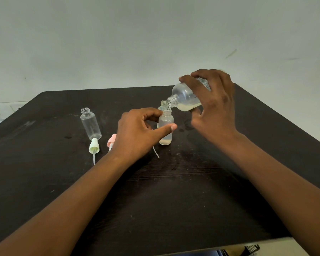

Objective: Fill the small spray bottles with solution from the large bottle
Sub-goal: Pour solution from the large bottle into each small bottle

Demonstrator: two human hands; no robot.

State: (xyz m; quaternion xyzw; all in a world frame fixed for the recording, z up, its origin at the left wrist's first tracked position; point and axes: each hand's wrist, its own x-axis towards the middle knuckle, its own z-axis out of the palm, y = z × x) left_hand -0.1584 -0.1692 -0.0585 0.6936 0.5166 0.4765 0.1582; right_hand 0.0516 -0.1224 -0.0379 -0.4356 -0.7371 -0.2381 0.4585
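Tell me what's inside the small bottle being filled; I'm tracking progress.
The small bottle holds a shallow layer of pale cloudy solution at its bottom; above that it looks empty. The left hand's fingers cover part of its middle.

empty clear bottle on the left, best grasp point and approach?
Take the empty bottle around its straight cylindrical body, at mid-height, coming in from its open left side. It stands upright with its neck uncapped, so avoid the threaded mouth. The pale green spray cap lies on the table at its base, so don't sweep in low from the front.
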